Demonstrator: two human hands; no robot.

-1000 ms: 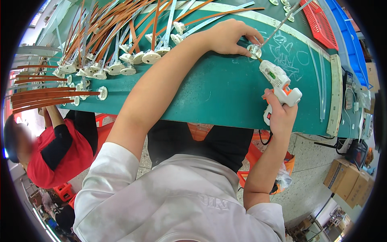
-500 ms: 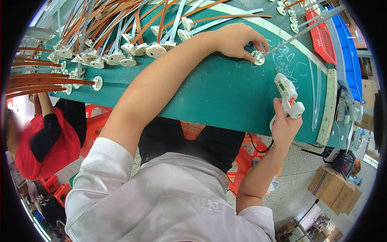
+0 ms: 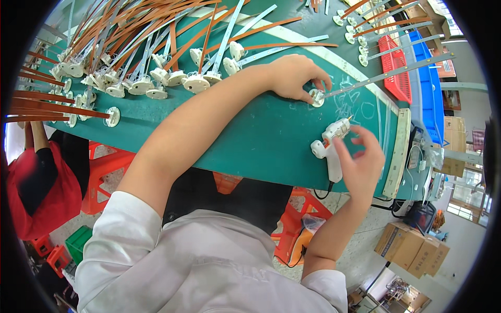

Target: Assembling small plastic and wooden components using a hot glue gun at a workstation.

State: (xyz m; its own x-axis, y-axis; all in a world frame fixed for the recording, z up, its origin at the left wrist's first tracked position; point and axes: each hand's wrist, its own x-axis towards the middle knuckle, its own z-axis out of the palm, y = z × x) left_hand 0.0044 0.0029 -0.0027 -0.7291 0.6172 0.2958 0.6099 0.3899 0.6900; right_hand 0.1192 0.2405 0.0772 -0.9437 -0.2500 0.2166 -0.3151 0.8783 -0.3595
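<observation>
A small white round base [image 3: 317,98] stands on the green tabletop, with a long pale metal strip [image 3: 389,74] running from it to the far right. My left hand [image 3: 296,78] reaches across and grips the base's rim between thumb and fingers. Left of my right hand, a white hot glue gun [image 3: 333,148] lies on the table, its nozzle pointing far right and its cord running off the near edge. My right hand [image 3: 364,161] is beside the gun with thumb and fingers apart and nothing between them.
Many white bases with orange and pale strips [image 3: 141,83] crowd the far left. More bases [image 3: 363,52] stand far right, near a red basket [image 3: 394,68] and blue tray [image 3: 428,99]. A person in red [image 3: 47,182] sits at left. Clear sticks [image 3: 385,125] lie near the right edge.
My right hand has let go of the glue gun, which now lies on the table turned the other way. My left hand stays at the white base. The whole view has shifted somewhat.
</observation>
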